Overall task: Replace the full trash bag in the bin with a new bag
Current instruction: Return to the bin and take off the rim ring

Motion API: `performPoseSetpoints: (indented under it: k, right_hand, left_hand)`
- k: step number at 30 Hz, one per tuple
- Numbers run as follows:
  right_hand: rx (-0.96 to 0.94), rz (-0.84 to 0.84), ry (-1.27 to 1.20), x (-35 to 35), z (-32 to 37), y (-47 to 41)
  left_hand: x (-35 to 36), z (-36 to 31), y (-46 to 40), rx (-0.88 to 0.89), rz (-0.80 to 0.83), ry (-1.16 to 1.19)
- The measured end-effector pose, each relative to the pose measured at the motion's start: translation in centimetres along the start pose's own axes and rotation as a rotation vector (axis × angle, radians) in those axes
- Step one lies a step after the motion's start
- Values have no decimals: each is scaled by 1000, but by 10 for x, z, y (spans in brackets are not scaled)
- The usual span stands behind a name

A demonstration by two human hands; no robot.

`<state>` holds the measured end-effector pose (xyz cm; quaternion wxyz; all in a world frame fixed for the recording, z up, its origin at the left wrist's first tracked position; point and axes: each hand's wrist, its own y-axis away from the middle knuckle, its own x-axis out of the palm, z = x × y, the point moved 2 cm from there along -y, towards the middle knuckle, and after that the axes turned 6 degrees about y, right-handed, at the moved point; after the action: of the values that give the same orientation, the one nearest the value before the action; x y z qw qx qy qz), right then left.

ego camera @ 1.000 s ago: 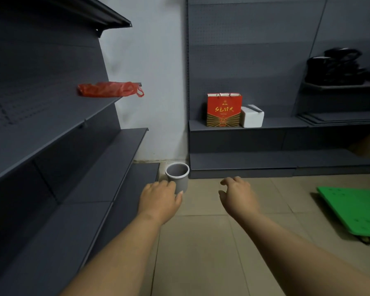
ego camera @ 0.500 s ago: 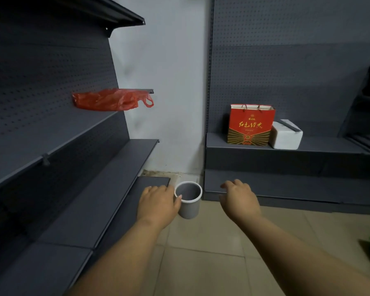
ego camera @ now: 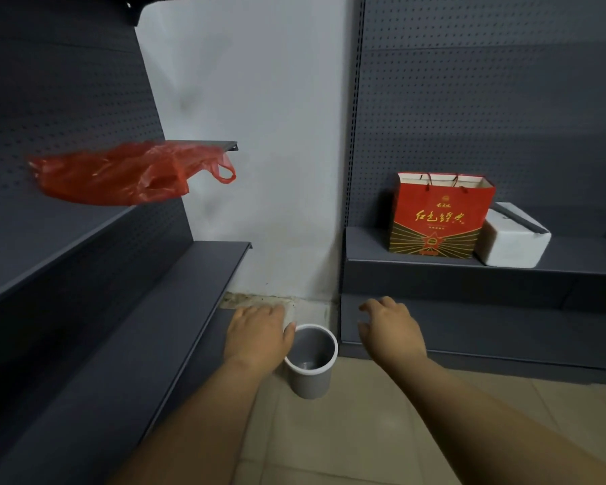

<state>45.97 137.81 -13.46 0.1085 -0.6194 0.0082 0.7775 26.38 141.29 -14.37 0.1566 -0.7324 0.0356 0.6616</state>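
A small grey bin [ego camera: 312, 372] with a white rim stands on the tiled floor in the corner; its inside looks bare, with no bag in it. My left hand [ego camera: 258, 334] hovers just left of the bin's rim, fingers loosely apart, holding nothing. My right hand [ego camera: 390, 329] is out to the right of the bin, also open and apart from it. A red plastic bag [ego camera: 119, 175] lies on a left shelf at about head height, one handle hanging over the edge.
Dark grey shelving [ego camera: 126, 330] runs along the left, its lower boards jutting toward the bin. More shelving [ego camera: 469, 271] on the right carries a red paper gift bag [ego camera: 441, 218] and a white foam box [ego camera: 515, 241]. A white wall [ego camera: 259, 134] fills the corner.
The view has come closer to the corner and the bin, which now looks bigger. Both hands have stayed open and drawn nearer the bin; the green board at right has left the view.
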Motion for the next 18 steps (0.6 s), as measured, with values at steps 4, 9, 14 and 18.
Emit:
performPoseSetpoints:
  k: [4, 9, 14, 18]
  right_hand:
    - [54, 29, -38, 23, -6, -69]
    - [98, 105, -47, 57, -25, -135]
    - [66, 170, -47, 100, -44, -206]
    - [-3, 211, -49, 138, -59, -265]
  left_hand:
    - [23, 13, -79, 23, 8, -22]
    - [57, 12, -153, 56, 24, -39]
    - [101, 14, -211, 24, 44, 18]
    - [138, 14, -253, -87, 57, 42]
